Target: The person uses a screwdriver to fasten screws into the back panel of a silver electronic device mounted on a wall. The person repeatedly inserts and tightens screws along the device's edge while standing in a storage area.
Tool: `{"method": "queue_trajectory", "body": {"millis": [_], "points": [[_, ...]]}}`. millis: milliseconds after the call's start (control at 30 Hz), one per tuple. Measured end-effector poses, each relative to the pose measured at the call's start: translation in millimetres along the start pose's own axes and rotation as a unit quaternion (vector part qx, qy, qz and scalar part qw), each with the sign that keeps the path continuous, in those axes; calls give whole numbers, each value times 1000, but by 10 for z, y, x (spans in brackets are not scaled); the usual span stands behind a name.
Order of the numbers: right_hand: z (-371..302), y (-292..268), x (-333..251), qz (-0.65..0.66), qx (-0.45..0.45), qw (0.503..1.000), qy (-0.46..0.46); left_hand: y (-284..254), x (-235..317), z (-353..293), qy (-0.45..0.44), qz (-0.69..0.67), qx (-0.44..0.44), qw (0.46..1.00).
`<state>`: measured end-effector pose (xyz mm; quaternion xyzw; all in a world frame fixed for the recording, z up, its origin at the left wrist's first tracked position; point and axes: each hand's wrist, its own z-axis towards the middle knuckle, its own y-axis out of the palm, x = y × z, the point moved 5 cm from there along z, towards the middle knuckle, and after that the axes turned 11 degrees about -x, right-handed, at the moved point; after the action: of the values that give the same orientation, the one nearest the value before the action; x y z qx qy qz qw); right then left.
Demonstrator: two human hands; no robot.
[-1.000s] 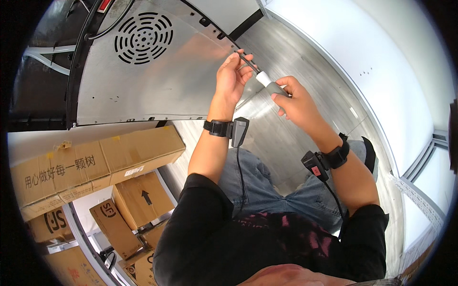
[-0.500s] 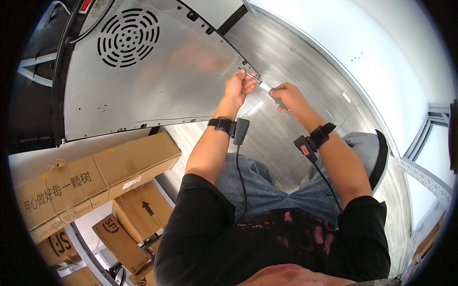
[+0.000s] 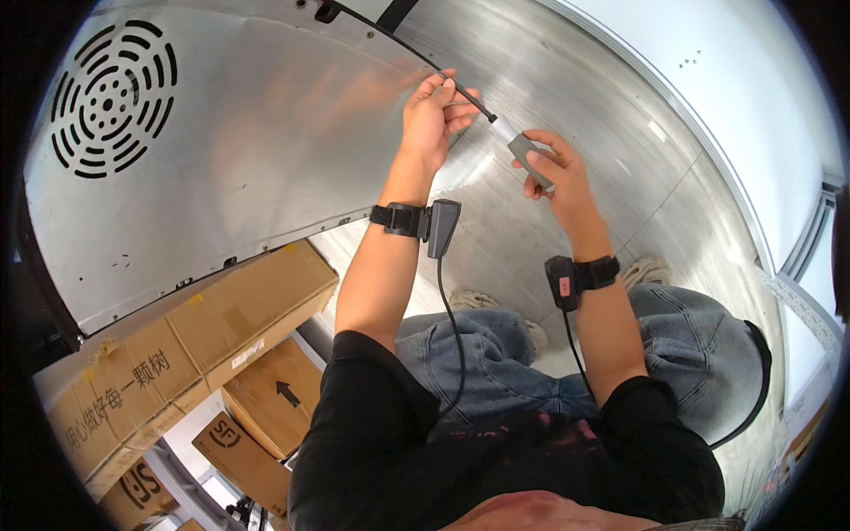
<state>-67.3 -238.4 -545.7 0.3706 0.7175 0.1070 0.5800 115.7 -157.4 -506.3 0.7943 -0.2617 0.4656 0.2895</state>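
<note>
A screwdriver (image 3: 532, 162) with a grey handle, a pale collar and a long dark shaft slants between my hands. My right hand (image 3: 567, 181) is closed round its handle, thumb along the top. At the far end of the shaft, the thumb and forefinger of my left hand (image 3: 427, 124) pinch it near the tip, the other fingers curled loosely. That tip lies by the edge of a large bare metal panel (image 3: 292, 150) with a round slotted vent. Whether it touches a screw there, I cannot tell.
Cardboard boxes (image 3: 257, 301) are stacked at the lower left, below the panel. A grey wood-look floor (image 3: 593, 88) lies under my hands. To the right runs a white wall (image 3: 753, 115). Black straps with cabled devices (image 3: 444, 228) sit on both wrists.
The view has shifted, so the panel and vent sit farther left and larger. Both hands, still on the screwdriver, appear higher and nearer the panel's far edge. The shaft now shows longer.
</note>
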Motion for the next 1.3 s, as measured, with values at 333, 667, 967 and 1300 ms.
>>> {"method": "queue_trajectory", "body": {"millis": [333, 667, 967, 1300], "points": [[54, 95, 143, 45, 27, 998, -33, -25, 17, 55, 43, 25, 57, 997], [26, 139, 183, 59, 32, 997, -36, -36, 27, 42, 51, 29, 41, 997], [-32, 233, 26, -38, 61, 997, -39, -97, -21, 44, 62, -18, 40, 997], [-92, 235, -56, -183, 137, 962, -152, -83, -57, 66, 10, -69, 57, 996]]}}
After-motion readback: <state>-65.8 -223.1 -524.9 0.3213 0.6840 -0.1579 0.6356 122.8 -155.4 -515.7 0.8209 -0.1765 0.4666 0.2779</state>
